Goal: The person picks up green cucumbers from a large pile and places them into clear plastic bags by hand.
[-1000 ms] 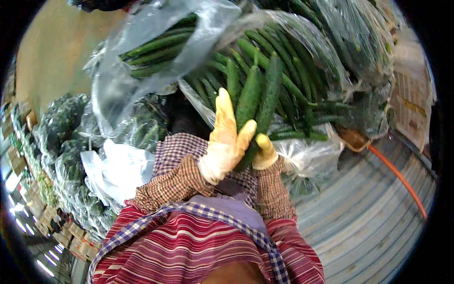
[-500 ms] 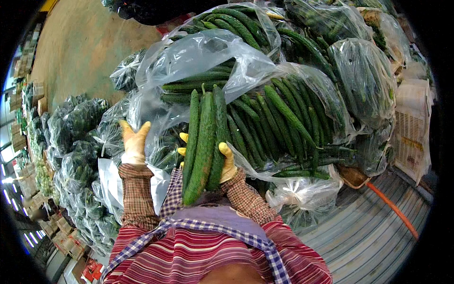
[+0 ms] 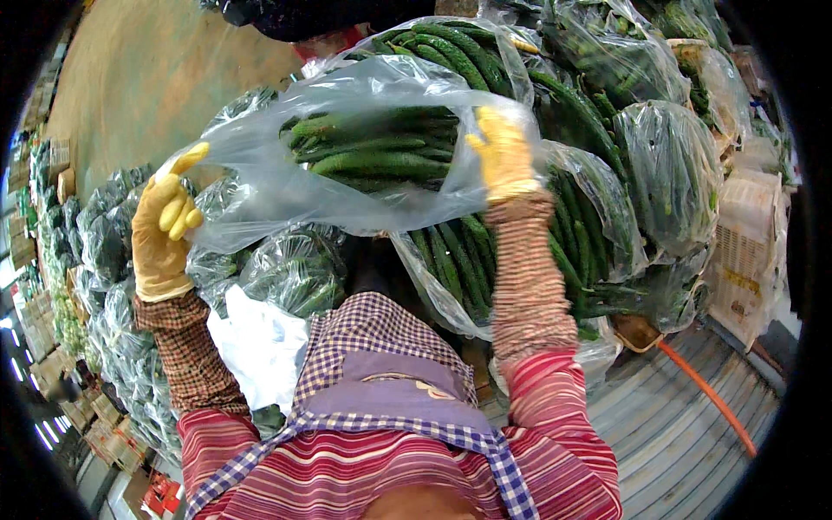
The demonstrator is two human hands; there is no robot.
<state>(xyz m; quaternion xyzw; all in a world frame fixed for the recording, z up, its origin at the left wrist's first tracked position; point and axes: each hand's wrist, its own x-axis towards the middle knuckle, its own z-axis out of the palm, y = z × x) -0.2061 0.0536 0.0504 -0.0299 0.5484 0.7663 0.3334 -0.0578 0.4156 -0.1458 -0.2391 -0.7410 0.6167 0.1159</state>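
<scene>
A clear plastic bag (image 3: 355, 212) is stretched wide between my two gloved hands, and cucumbers (image 3: 381, 163) show through its mouth, lying crosswise. At its left end, my left hand (image 3: 172, 212) in a yellow glove has its fingers curled on the film, with the thumb pointing up. My right hand (image 3: 504, 154), also in a yellow glove and slightly blurred, grips the right side of the bag's rim. Just below that hand, a second open bag holds loose cucumbers (image 3: 446, 264), partly covered by my right forearm.
Filled cucumber bags (image 3: 667, 173) are piled at the right, beside a pale crate (image 3: 750, 243). Knotted bags of dark green produce (image 3: 113, 221) stand along the left. White plastic (image 3: 260, 347) lies by my left forearm. An orange handle (image 3: 711, 399) crosses the ribbed metal floor at lower right.
The cucumbers that were in my right hand are out of it. That hand has moved up and forward to the bag, and my left hand has moved left, spreading the film.
</scene>
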